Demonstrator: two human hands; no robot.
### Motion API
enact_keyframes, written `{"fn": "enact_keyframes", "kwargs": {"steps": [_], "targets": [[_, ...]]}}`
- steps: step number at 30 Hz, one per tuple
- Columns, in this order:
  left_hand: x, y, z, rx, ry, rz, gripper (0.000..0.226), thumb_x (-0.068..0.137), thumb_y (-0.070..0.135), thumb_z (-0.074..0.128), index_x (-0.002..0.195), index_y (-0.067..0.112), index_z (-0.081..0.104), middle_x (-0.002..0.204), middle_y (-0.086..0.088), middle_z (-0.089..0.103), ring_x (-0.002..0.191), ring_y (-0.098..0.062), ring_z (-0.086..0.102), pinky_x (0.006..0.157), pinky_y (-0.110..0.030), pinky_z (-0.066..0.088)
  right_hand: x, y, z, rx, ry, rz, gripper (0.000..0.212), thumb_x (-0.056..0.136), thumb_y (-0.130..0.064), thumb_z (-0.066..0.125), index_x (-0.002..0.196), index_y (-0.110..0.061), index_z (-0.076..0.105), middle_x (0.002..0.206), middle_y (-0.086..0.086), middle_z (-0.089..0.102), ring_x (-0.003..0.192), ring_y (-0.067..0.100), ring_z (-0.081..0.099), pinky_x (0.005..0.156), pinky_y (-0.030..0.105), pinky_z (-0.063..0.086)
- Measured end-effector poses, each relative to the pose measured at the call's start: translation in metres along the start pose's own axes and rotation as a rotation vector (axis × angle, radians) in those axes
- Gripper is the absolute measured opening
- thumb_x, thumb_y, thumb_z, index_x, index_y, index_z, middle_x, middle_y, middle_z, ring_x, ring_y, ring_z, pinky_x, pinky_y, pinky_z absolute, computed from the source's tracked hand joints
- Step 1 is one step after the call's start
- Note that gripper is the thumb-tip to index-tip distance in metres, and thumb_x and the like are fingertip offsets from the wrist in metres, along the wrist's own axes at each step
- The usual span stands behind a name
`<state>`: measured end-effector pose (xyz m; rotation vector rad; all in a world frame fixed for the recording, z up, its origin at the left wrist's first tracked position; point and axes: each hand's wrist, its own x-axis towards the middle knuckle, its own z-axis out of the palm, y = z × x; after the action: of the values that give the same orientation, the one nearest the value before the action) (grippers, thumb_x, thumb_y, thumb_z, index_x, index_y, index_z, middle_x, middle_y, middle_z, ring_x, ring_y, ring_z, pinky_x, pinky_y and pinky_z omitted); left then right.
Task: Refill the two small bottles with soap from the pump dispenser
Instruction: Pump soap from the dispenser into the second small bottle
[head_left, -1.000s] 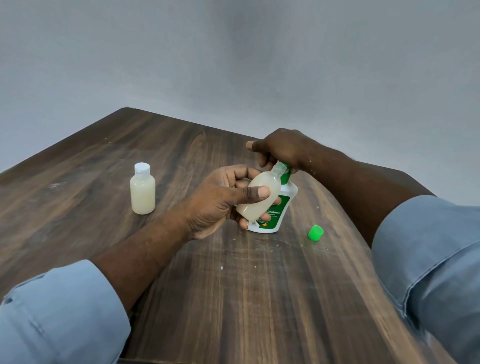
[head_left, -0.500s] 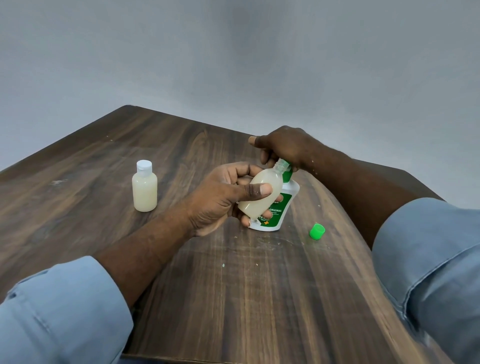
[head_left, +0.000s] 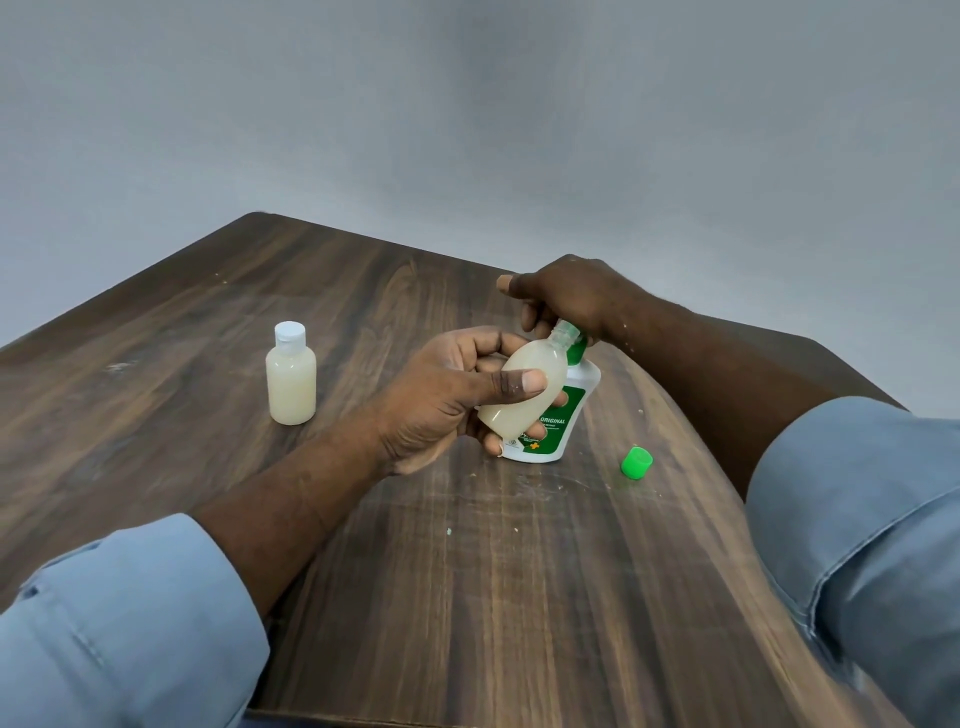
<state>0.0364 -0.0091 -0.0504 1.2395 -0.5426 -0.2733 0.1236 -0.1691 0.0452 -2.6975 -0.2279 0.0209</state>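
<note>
My left hand (head_left: 447, 395) grips an uncapped small bottle (head_left: 540, 371) of pale cream soap, tilted so its open neck leans against the green pump nozzle. Behind it stands the white pump dispenser (head_left: 563, 421) with a green label reading ORIGINAL. My right hand (head_left: 563, 296) covers and presses the pump head, which is mostly hidden. A second small bottle (head_left: 291, 379), full and closed with a white cap, stands upright to the left. A loose green cap (head_left: 637, 462) lies on the table right of the dispenser.
Everything sits on a dark wood-grain table (head_left: 467, 597) with its far corner at upper left and its right edge sloping down past my right forearm. Small white specks and smears lie on the wood near the dispenser. A plain grey wall is behind.
Nothing has visibly moved among hands and bottles; only the camera view has shifted slightly.
</note>
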Motion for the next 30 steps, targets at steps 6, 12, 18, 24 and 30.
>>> {"fn": "enact_keyframes", "kwargs": {"steps": [6, 12, 18, 24, 30], "targets": [[-0.0005, 0.0008, 0.0010, 0.004, 0.011, 0.012, 0.041, 0.090, 0.021, 0.072, 0.124, 0.002, 0.060, 0.114, -0.027, 0.074, 0.085, -0.037, 0.074, 0.048, -0.029, 0.055, 0.0007, -0.0035, -0.0065, -0.059, 0.001, -0.028, 0.055, 0.097, -0.062, 0.054, 0.072, -0.016, 0.071, 0.071, 0.000, 0.070, 0.058, 0.016, 0.060, 0.055, 0.028, 0.042], [-0.0009, 0.0002, 0.0012, 0.002, 0.008, 0.006, 0.044, 0.091, 0.020, 0.073, 0.127, 0.000, 0.058, 0.114, -0.027, 0.074, 0.084, -0.034, 0.075, 0.048, -0.027, 0.056, -0.0007, 0.0013, -0.0001, 0.030, 0.003, 0.005, 0.057, 0.095, -0.064, 0.054, 0.070, -0.016, 0.073, 0.072, 0.001, 0.071, 0.061, 0.017, 0.060, 0.057, 0.029, 0.043], [-0.0008, 0.0007, 0.0015, 0.008, 0.012, 0.004, 0.047, 0.089, 0.022, 0.072, 0.129, 0.001, 0.057, 0.115, -0.026, 0.074, 0.085, -0.035, 0.075, 0.050, -0.029, 0.056, -0.0019, -0.0041, -0.0069, -0.098, 0.003, -0.044, 0.057, 0.099, -0.061, 0.051, 0.071, -0.016, 0.071, 0.068, -0.002, 0.069, 0.057, 0.014, 0.059, 0.055, 0.027, 0.042], [-0.0005, -0.0003, -0.0002, 0.003, 0.010, 0.006, 0.047, 0.090, 0.023, 0.074, 0.128, 0.001, 0.058, 0.115, -0.027, 0.074, 0.087, -0.037, 0.074, 0.049, -0.028, 0.056, 0.0011, 0.0008, -0.0011, 0.000, -0.003, -0.014, 0.058, 0.096, -0.064, 0.053, 0.070, -0.016, 0.072, 0.071, 0.000, 0.070, 0.059, 0.016, 0.060, 0.058, 0.029, 0.043], [-0.0001, -0.0002, 0.0003, -0.002, -0.006, 0.010, 0.054, 0.086, 0.027, 0.076, 0.129, 0.000, 0.057, 0.115, -0.026, 0.074, 0.086, -0.036, 0.075, 0.050, -0.028, 0.056, -0.0020, -0.0038, -0.0054, -0.074, -0.003, -0.034, 0.056, 0.097, -0.063, 0.053, 0.071, -0.016, 0.070, 0.068, -0.001, 0.068, 0.057, 0.015, 0.059, 0.056, 0.028, 0.042]]}}
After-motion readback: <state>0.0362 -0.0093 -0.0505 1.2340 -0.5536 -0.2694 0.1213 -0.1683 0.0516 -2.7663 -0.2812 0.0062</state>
